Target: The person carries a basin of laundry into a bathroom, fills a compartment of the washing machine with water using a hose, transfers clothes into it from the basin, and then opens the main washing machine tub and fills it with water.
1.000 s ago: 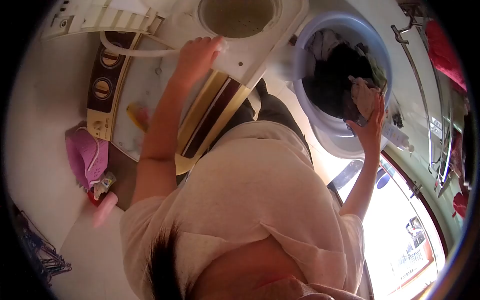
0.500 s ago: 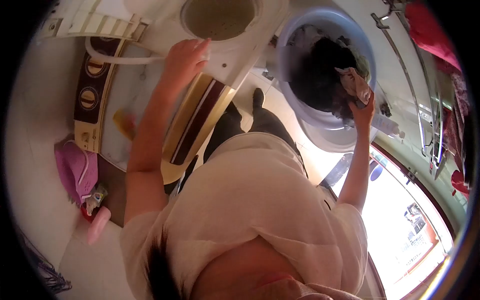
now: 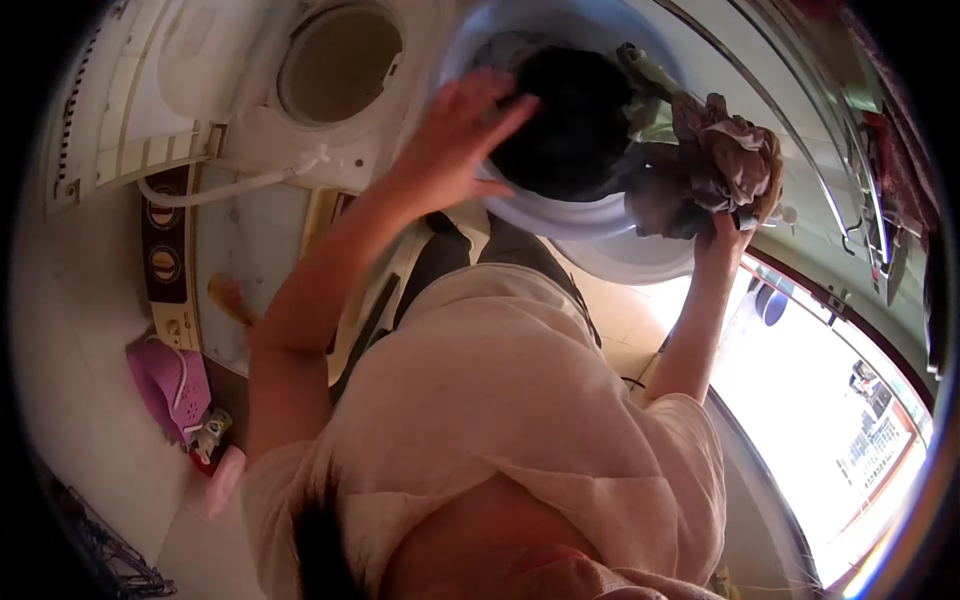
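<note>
My right hand point(image 3: 725, 235) is closed around the underside of a bunched brownish-grey garment point(image 3: 735, 160) and holds it up at the right side of a pale blue basin point(image 3: 505, 212). In the basin lies a heap of black clothes point(image 3: 565, 125), and a pale greenish cloth point(image 3: 650, 118) trails next to the raised garment. My left hand point(image 3: 450, 140), slightly blurred, is open with fingers spread over the basin's left rim, holding nothing. Left of it is the round tub opening point(image 3: 340, 65) of a washing machine point(image 3: 385, 150).
A white hose point(image 3: 225, 190) crosses the machine beside its brown dial panel point(image 3: 165, 240). A pink basket point(image 3: 170, 385) stands at lower left. Metal rails point(image 3: 800, 120) with hanging cloth run along the right, above a bright doorway point(image 3: 810, 400).
My left hand has left the machine's tub edge and moved right to the basin, opening. My right hand has lifted the garment out of the heap. The view has shifted right.
</note>
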### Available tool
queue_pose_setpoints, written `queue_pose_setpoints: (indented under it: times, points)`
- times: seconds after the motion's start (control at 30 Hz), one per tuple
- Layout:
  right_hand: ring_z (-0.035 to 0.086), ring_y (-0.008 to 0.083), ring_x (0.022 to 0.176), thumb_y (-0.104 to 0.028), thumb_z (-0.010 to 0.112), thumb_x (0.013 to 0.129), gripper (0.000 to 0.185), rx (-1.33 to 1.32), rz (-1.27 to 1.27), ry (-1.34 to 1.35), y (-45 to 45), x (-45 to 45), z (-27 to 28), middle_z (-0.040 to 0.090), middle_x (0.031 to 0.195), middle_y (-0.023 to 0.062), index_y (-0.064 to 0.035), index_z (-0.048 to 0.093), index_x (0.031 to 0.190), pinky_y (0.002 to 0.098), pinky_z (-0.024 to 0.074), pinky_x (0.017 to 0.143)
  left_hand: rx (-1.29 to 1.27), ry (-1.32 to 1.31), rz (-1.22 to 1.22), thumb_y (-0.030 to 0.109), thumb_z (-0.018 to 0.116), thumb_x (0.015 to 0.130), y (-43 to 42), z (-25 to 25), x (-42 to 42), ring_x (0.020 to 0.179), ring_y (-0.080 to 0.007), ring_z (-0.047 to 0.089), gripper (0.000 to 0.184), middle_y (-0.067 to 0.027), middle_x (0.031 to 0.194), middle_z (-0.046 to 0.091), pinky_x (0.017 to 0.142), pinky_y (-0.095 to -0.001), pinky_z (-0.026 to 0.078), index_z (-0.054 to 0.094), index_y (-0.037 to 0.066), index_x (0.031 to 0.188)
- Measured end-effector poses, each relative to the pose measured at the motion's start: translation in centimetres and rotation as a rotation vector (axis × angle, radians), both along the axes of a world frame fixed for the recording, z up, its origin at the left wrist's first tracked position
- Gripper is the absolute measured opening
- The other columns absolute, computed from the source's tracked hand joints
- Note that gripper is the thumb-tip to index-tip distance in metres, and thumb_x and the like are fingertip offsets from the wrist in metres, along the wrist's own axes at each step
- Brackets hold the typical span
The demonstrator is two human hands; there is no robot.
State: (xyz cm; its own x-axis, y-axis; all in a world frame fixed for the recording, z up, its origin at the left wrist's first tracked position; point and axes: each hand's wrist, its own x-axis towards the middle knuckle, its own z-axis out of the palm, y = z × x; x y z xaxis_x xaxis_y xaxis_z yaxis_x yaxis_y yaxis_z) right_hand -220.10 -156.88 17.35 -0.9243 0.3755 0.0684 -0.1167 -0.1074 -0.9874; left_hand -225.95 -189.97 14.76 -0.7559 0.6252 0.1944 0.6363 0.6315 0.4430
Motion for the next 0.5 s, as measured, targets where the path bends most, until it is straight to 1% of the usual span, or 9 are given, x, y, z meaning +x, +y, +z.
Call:
queue_pose_setpoints:
  times: [0.13,0.17,0.23,0.3,0.33,0.37,0.43,0.47,0.5]
  points:
    - [0.050,0.0273,0.114,-0.006,0.066,0.069,0.080,-0.144,0.041,0.026,1.3,1.1,1.0,0.045,0.128,0.0129,-0.0060,0.025,0.137,0.0376,0.0434,0.096,-0.250,0.079,-0.245,0.046,0.085,0.036,8.6,-3.7,0.0,0.133,-0.0383,0.020,0.121,-0.0100,0.148,0.016,0.092,-0.0706,0.028,0.025,0.036,0.140]
    - [0.050,0.0273,0.114,-0.006,0.066,0.069,0.080,-0.141,0.039,0.035,1.6,1.2,1.1,0.045,0.128,0.0129,-0.0060,0.025,0.137,0.0376,0.0434,0.096,-0.309,0.107,-0.251,0.046,0.085,0.038,9.9,-4.6,-0.1,0.133,-0.0381,0.019,0.120,-0.0091,0.148,0.014,0.091,-0.0705,0.030,0.024,0.036,0.140]
    - [0.050,0.0267,0.113,-0.008,0.067,0.070,0.078,-0.027,-0.040,0.048,2.0,1.4,1.2,0.045,0.127,0.0130,-0.0027,0.026,0.136,0.0377,0.0438,0.096,-0.376,0.187,-0.236,0.039,0.083,0.051,11.5,-5.1,-0.7,0.130,-0.0381,0.024,0.110,-0.0104,0.145,0.023,0.090,-0.0694,0.032,0.021,0.036,0.141]
    - [0.051,0.0231,0.109,0.010,0.064,0.063,0.083,-0.195,-0.111,-0.104,3.5,2.4,-0.3,0.046,0.124,0.0117,-0.0102,0.030,0.135,0.0322,0.0468,0.087,-0.382,0.240,-0.241,0.032,0.081,0.057,12.2,-6.0,-0.9,0.127,-0.0367,0.028,0.101,-0.0108,0.138,0.031,0.090,-0.0675,0.034,0.023,0.035,0.140]
    - [0.052,0.0229,0.108,0.010,0.064,0.063,0.080,-0.167,-0.107,-0.095,3.8,2.5,-0.8,0.047,0.122,0.0109,-0.0091,0.032,0.134,0.0317,0.0466,0.087,-0.393,0.281,-0.244,0.026,0.078,0.064,12.3,-6.4,-1.0,0.123,-0.0352,0.033,0.092,-0.0112,0.131,0.038,0.090,-0.0657,0.036,0.026,0.033,0.139]
    - [0.052,0.0226,0.107,0.010,0.064,0.064,0.078,-0.142,-0.100,-0.088,3.9,2.6,-1.3,0.048,0.121,0.0102,-0.0079,0.033,0.133,0.0312,0.0463,0.087,-0.397,0.280,-0.242,0.026,0.078,0.064,12.5,-6.8,-1.1,0.123,-0.0352,0.033,0.092,-0.0112,0.131,0.038,0.090,-0.0657,0.036,0.026,0.033,0.139]
    - [0.053,0.0215,0.105,0.009,0.064,0.066,0.068,-0.230,-0.074,-0.116,3.8,2.7,-1.7,0.052,0.115,0.0087,-0.0027,0.039,0.128,0.0306,0.0448,0.088,-0.318,0.097,-0.301,0.014,0.073,0.067,12.5,-6.6,-1.7,0.113,-0.0312,0.040,0.080,-0.0089,0.114,0.047,0.090,-0.0620,0.038,0.033,0.030,0.134]
    - [0.053,0.0216,0.107,0.008,0.064,0.066,0.069,-0.211,-0.077,-0.121,3.5,2.6,-1.8,0.051,0.117,0.0091,-0.0030,0.038,0.129,0.0310,0.0445,0.089,-0.201,0.143,-0.252,0.011,0.074,0.062,12.5,-6.4,-1.8,0.106,-0.0269,0.046,0.071,-0.0045,0.100,0.052,0.089,-0.0518,0.043,0.045,0.026,0.125]
    - [0.052,0.0217,0.108,0.007,0.064,0.067,0.069,-0.191,-0.078,-0.125,3.3,2.3,-1.7,0.050,0.120,0.0095,-0.0033,0.037,0.130,0.0313,0.0443,0.089,-0.209,0.157,-0.254,0.011,0.074,0.062,12.5,-6.2,-2.2,0.106,-0.0269,0.046,0.071,-0.0045,0.100,0.052,0.089,-0.0518,0.043,0.045,0.026,0.125]
